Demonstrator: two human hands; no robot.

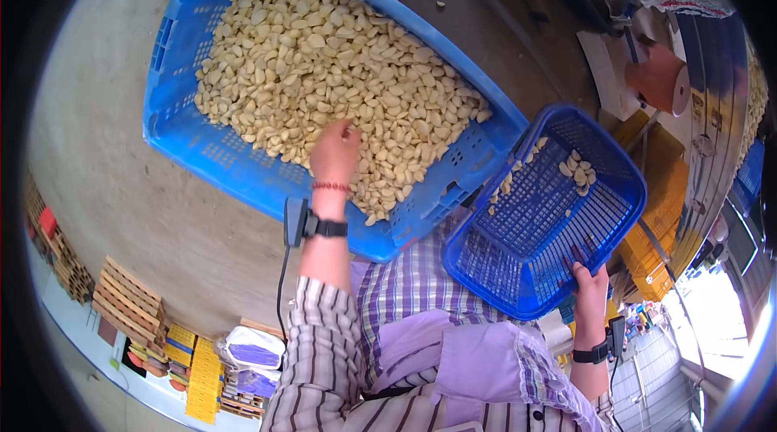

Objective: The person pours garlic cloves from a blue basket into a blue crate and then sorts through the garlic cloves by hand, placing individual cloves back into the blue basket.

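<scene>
A large blue crate (222,177) holds a broad heap of pale cream pieces that look like peeled garlic cloves (324,59). My left hand (334,155) is over the near part of the heap with its fingers curled together. What they pinch, if anything, is too small to make out. At the right, my right hand (589,286) grips the near rim of a smaller dark blue basket (526,229), fingers wrapped round its edge. A small cluster of cloves (578,171) lies inside this basket, with a few more along its left wall. The basket is tilted beside the crate's right end.
Beyond the crate, a stray clove (440,4) lies on the dark floor. Yellow crates (660,221) and a reddish-brown container (660,80) stand at the right. Wooden pallets (128,302) are at the lower left. A black cable (281,294) hangs from the device on my left wrist.
</scene>
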